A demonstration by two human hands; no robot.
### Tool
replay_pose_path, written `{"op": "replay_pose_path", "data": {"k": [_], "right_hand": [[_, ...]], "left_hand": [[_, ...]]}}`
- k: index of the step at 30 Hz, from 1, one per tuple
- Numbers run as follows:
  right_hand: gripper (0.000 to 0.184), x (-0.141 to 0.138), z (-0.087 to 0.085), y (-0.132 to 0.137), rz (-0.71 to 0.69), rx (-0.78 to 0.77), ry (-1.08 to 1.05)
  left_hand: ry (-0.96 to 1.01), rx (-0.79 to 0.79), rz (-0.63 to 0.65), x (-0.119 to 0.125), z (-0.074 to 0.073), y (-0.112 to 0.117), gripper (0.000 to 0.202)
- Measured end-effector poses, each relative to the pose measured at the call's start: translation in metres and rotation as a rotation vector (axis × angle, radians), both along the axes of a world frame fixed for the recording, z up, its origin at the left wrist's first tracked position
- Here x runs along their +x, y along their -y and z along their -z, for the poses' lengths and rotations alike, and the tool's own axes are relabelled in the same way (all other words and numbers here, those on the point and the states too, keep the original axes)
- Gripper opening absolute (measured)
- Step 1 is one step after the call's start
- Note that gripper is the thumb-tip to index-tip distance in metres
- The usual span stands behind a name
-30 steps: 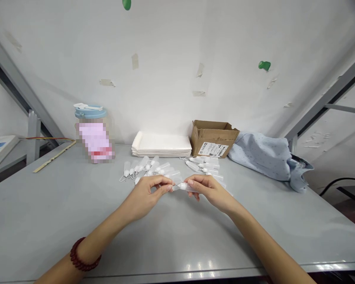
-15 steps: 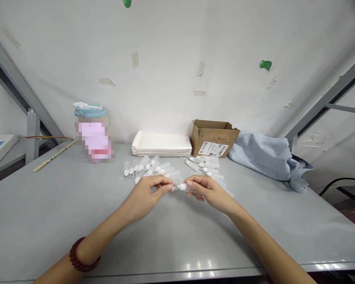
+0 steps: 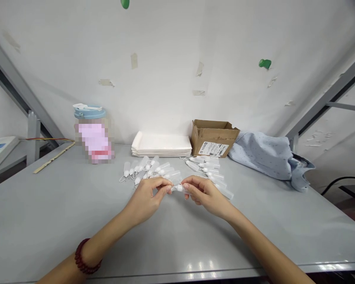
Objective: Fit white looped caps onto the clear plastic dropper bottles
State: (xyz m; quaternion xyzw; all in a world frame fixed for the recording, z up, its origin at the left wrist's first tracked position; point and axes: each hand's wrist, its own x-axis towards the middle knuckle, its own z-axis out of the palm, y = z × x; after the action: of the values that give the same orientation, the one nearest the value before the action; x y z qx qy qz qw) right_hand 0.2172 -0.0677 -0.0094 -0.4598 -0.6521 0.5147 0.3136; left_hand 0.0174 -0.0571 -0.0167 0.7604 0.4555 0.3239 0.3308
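Observation:
My right hand (image 3: pixel 202 193) is closed around a small clear plastic bottle with a white cap (image 3: pixel 180 188), held sideways just above the table. The thumb and fingertips of my left hand (image 3: pixel 149 193) pinch something thin at the cap's end, which looks like a cord loop. Behind my left hand lies a pile of similar clear bottles (image 3: pixel 144 163) with white caps and thin cords. Another group of these bottles (image 3: pixel 211 163) spreads out beyond my right hand.
On the grey table (image 3: pixel 171 240), a stack of white padded envelopes (image 3: pixel 162 145) and an open cardboard box (image 3: pixel 211 138) stand against the wall. Light blue cloth (image 3: pixel 263 156) lies at right. A blue-lidded container (image 3: pixel 90 112), partly blurred, and a wooden strip (image 3: pixel 55 157) are at left.
My hands and the held bottle have shifted slightly left. The right fingers sit a little differently on the bottle, and the piles stay as they were.

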Motion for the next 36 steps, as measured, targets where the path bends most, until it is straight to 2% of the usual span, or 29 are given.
{"op": "replay_pose_path", "data": {"k": [12, 18, 21, 26, 36], "right_hand": [[0.031, -0.003, 0.003, -0.001, 0.017, -0.025, -0.040], [0.033, 0.002, 0.001, -0.003, 0.028, 0.031, 0.007], [0.032, 0.005, -0.002, -0.004, 0.030, 0.049, 0.015], [0.031, 0.006, -0.002, -0.004, 0.033, 0.048, 0.012], [0.029, 0.004, 0.002, -0.003, 0.005, 0.102, 0.066]], "left_hand": [[0.006, -0.008, 0.028, 0.003, 0.000, 0.001, 0.021], [-0.015, -0.056, 0.066, 0.001, -0.005, 0.001, 0.019], [-0.009, -0.044, 0.030, 0.000, -0.005, 0.001, 0.019], [-0.019, 0.039, -0.014, 0.001, -0.003, 0.001, 0.018], [-0.077, 0.387, 0.092, 0.003, 0.011, 0.004, 0.021]]}}
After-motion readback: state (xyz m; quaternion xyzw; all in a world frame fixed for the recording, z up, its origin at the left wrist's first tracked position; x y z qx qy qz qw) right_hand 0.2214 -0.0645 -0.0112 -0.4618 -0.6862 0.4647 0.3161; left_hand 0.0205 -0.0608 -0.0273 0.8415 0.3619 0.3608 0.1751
